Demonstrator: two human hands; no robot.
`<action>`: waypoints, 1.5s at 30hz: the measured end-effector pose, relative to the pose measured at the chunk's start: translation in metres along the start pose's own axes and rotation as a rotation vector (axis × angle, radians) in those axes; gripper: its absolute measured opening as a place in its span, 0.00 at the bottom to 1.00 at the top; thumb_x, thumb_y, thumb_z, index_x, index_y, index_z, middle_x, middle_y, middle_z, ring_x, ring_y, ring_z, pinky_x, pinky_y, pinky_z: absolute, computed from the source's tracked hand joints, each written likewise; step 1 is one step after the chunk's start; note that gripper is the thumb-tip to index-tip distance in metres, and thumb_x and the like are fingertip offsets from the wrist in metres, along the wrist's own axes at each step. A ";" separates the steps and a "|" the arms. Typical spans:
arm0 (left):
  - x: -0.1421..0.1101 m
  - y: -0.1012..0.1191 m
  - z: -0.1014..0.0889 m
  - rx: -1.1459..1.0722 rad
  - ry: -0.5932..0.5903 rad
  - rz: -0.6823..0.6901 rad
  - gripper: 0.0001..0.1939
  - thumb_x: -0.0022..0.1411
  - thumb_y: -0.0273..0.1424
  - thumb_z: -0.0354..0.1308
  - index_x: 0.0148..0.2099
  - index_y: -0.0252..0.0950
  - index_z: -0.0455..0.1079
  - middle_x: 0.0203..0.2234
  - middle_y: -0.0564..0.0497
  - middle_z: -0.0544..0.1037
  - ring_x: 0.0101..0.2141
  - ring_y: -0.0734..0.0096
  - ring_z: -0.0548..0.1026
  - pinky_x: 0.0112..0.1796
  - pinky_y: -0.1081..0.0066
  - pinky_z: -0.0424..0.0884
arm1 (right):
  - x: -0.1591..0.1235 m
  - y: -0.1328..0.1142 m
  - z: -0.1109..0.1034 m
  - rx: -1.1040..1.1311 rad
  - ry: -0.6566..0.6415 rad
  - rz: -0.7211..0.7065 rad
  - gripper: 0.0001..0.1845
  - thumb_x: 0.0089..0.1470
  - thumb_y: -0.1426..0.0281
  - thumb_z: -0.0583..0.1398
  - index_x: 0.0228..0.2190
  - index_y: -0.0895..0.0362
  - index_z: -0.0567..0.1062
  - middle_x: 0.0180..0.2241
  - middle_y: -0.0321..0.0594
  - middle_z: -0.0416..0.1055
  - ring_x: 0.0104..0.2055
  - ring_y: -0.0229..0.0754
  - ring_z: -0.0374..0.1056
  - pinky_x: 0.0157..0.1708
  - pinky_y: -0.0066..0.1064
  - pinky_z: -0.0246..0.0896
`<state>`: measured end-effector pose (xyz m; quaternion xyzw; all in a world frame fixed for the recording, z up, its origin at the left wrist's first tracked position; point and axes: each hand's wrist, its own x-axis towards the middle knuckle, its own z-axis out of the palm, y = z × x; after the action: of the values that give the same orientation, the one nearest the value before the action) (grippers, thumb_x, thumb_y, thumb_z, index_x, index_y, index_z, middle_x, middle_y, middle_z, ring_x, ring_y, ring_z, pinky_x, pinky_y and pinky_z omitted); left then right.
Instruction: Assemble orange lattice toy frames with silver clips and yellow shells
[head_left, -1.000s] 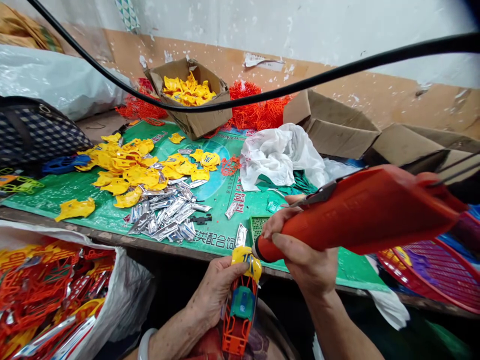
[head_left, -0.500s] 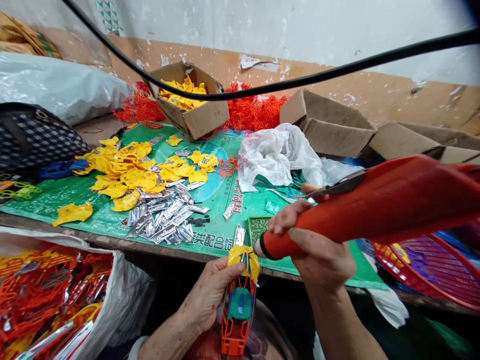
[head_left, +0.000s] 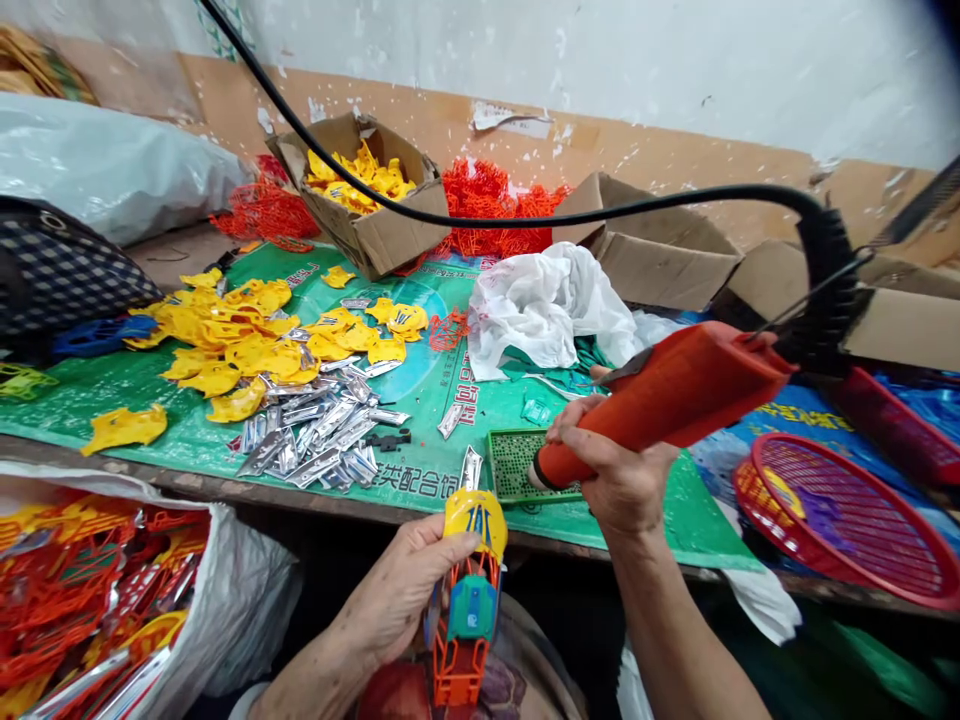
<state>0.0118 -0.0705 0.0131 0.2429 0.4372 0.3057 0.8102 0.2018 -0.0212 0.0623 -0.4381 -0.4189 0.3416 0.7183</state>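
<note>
My left hand [head_left: 409, 580] grips a toy car body [head_left: 471, 610] with a yellow front piece, a teal block in the middle and an orange frame. A red electric screwdriver [head_left: 652, 400] is wrapped in the fingers of my right hand [head_left: 615, 465]. Its tip end points down over the green perforated tray [head_left: 510, 490], though I cannot tell whether it touches. Left of the tray lie a pile of silver strips [head_left: 330, 425] and a heap of yellow plastic parts [head_left: 240, 340].
A black cable [head_left: 525, 218] arcs across the view to the screwdriver. At lower left is a white sack [head_left: 247, 590] of orange parts. A red basket [head_left: 847, 530] stands right. Behind are a cardboard box [head_left: 405, 235] of yellow parts and a crumpled white bag [head_left: 555, 310].
The screwdriver has moved from the toy car's yellow front to the tray, tilting so that its rear end and cable show. My left hand keeps its hold on the car.
</note>
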 end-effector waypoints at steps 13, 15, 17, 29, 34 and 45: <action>0.005 -0.005 -0.007 0.014 -0.011 -0.022 0.13 0.54 0.34 0.67 0.37 0.28 0.78 0.26 0.44 0.81 0.20 0.77 0.73 0.23 0.79 0.68 | -0.001 0.006 -0.001 -0.015 0.013 -0.008 0.09 0.38 0.75 0.68 0.24 0.56 0.73 0.23 0.32 0.72 0.23 0.39 0.67 0.30 0.38 0.67; 0.005 -0.006 -0.008 0.011 -0.018 -0.020 0.12 0.54 0.33 0.67 0.38 0.28 0.78 0.27 0.44 0.82 0.21 0.77 0.74 0.24 0.79 0.69 | -0.001 0.006 0.001 -0.027 0.022 -0.009 0.11 0.37 0.74 0.68 0.26 0.56 0.73 0.23 0.32 0.72 0.23 0.39 0.67 0.29 0.38 0.66; 0.004 -0.006 -0.009 0.005 -0.030 -0.020 0.12 0.54 0.32 0.67 0.38 0.28 0.78 0.27 0.45 0.82 0.21 0.77 0.74 0.24 0.79 0.70 | -0.002 0.005 0.002 -0.044 0.016 -0.011 0.12 0.36 0.74 0.68 0.26 0.56 0.72 0.22 0.32 0.72 0.22 0.40 0.67 0.28 0.37 0.66; 0.003 0.000 -0.005 -0.108 0.023 0.029 0.10 0.50 0.28 0.69 0.35 0.27 0.79 0.26 0.46 0.82 0.24 0.74 0.76 0.27 0.77 0.73 | 0.001 -0.018 0.007 0.113 0.022 -0.029 0.14 0.35 0.77 0.67 0.28 0.55 0.73 0.20 0.31 0.71 0.21 0.39 0.66 0.25 0.35 0.64; 0.006 0.002 -0.002 -0.187 0.048 0.043 0.12 0.45 0.29 0.71 0.33 0.28 0.79 0.25 0.45 0.82 0.24 0.71 0.77 0.27 0.75 0.74 | -0.014 -0.046 0.015 0.259 -0.128 -0.015 0.18 0.39 0.78 0.63 0.35 0.51 0.74 0.23 0.29 0.70 0.23 0.37 0.67 0.28 0.35 0.67; 0.009 0.000 -0.004 -0.247 0.069 0.051 0.15 0.45 0.28 0.72 0.37 0.27 0.78 0.27 0.45 0.82 0.24 0.71 0.77 0.27 0.74 0.74 | -0.031 -0.036 0.027 0.311 -0.191 0.034 0.19 0.41 0.79 0.64 0.36 0.50 0.74 0.25 0.29 0.72 0.26 0.36 0.68 0.32 0.34 0.67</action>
<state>0.0122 -0.0635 0.0065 0.1420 0.4174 0.3858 0.8104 0.1686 -0.0520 0.0931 -0.2944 -0.4201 0.4544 0.7283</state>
